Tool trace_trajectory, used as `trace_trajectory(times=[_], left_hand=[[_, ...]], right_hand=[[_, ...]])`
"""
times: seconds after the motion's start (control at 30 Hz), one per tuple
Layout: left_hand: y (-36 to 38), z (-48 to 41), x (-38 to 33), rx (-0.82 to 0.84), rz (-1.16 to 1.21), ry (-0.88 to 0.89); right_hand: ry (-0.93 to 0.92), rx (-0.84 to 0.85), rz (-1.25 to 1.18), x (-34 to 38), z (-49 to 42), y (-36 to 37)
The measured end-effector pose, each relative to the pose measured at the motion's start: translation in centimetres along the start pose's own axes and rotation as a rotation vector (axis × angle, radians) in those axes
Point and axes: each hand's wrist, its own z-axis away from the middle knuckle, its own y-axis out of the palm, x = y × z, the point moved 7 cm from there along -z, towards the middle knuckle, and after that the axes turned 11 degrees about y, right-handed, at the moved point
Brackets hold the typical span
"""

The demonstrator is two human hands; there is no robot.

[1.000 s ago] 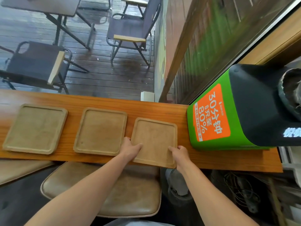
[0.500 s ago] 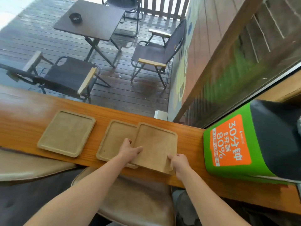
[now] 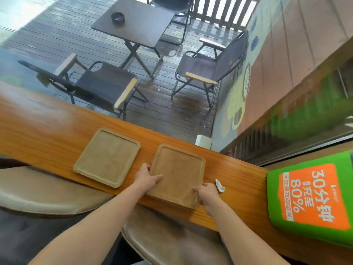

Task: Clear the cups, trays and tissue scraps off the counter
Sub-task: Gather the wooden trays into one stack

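Observation:
On the long wooden counter (image 3: 47, 134) a square brown tray (image 3: 179, 169) lies on top of a second tray, which it covers almost fully. My left hand (image 3: 147, 175) grips the top tray's left edge, thumb on its surface. Its near right corner is held by my right hand (image 3: 207, 194). A lone brown tray (image 3: 108, 156) sits to the left, apart from the stack. A small crumpled white tissue scrap (image 3: 219, 186) lies on the counter just right of my right hand. No cups are in view.
A green box with an orange label (image 3: 313, 199) stands on the counter at the right. Padded stool seats (image 3: 38, 194) sit below the counter's near edge. Beyond the counter are a deck with folding chairs (image 3: 103, 87) and a dark table (image 3: 137, 20).
Both hands slid the right tray leftward over the middle tray until it lies squarely on top. The tissue scrap, earlier hidden under it, now shows. The camera tilted upward.

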Motion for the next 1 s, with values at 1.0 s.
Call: trace_trajectory(times=[1.0], left_hand=[[0.5,0.3,-0.1,-0.121,-0.398,0.049]], right_hand=[[0.088,-0.212,0.233,0.0,0.2,3.6]])
